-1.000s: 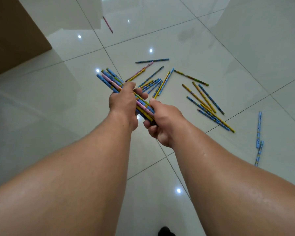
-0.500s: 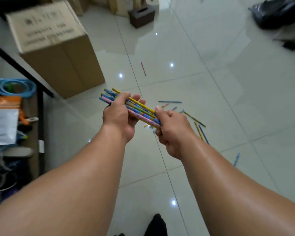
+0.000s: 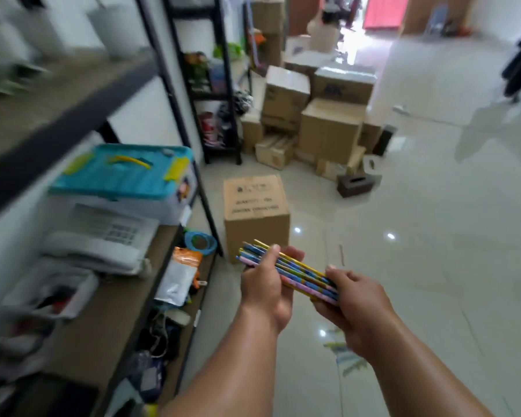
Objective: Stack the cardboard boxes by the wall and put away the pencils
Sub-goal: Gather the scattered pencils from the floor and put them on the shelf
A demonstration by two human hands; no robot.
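Glossy tiled floor (image 3: 433,221), shelving (image 3: 82,94) (cluttered), both hands' grip pinching pencil bundle (image 3: 295,273)

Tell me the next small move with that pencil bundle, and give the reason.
Probably carry the pencil bundle toward the shelf on the left and look for a container there. Both the left hand and the right hand already grip it, and more pencils lie on the floor, so the hands need emptying first.

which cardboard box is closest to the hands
The lone cardboard box standing on the floor beside the shelf leg, just beyond the left hand. The other boxes are piled together farther back.
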